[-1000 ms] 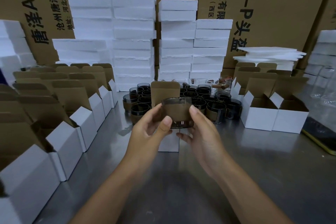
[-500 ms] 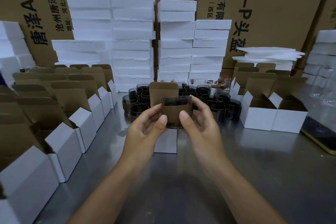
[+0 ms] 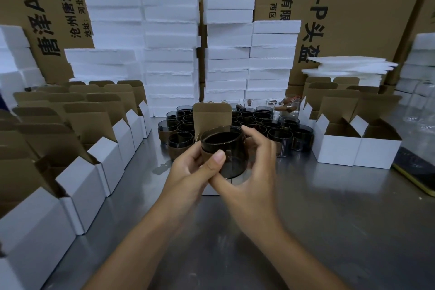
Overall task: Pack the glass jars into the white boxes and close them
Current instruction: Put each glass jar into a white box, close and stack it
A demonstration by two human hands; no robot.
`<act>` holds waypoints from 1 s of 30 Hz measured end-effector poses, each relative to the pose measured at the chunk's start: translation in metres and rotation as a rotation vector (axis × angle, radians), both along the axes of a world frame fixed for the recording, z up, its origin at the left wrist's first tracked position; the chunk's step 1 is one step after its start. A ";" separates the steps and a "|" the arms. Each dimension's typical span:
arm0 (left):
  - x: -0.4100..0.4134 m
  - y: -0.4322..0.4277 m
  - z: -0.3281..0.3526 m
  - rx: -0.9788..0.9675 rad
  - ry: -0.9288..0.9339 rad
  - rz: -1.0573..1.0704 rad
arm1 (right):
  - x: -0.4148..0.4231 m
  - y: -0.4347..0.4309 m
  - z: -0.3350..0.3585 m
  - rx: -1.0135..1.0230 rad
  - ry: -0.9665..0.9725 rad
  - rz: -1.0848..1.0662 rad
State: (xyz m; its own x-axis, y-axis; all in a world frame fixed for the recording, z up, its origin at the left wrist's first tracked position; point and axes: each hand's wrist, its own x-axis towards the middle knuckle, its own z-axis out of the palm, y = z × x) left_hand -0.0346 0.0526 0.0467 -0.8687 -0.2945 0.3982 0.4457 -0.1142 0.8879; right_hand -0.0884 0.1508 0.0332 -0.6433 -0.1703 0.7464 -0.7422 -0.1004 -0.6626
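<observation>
**Smoky jar held in both hands, in front of the open box**

You have one glass jar (image 3: 227, 148) held in both hands above the worktop (image 3: 329, 231). It is just in front of an open white box (image 3: 210, 192) whose brown cardboard flap (image 3: 211, 115) stands upright behind it. The jar is a squat cylinder of dark, smoky glass, tilted so its round mouth faces you.

Your left hand (image 3: 188, 172) grips its near-left side, with the thumb pressed flat on the wall. Your right hand (image 3: 256, 179) cups it from the right, with the fingers (image 3: 256, 139) curled over the far rim. A strip of brown card seems to wrap the jar under your left thumb, though your hands cover too much there to be sure.

Behind the flap, more jars (image 3: 279, 135) of the same dark glass stand packed together, some wearing brown card sleeves. Along your left runs a row of boxes (image 3: 82, 183), smooth white outside and raw brown inside, with their flaps up. Two more open boxes (image 3: 341, 148) sit side by side on your right.

At the back, rough-edged white foam slabs (image 3: 169, 54) are stacked in columns against printed brown cartons (image 3: 364, 7). The worktop is brushed metal with a dull sheen.
</observation>
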 end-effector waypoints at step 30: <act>0.003 -0.012 0.006 0.074 0.053 -0.110 | -0.024 0.018 0.010 0.141 -0.181 0.371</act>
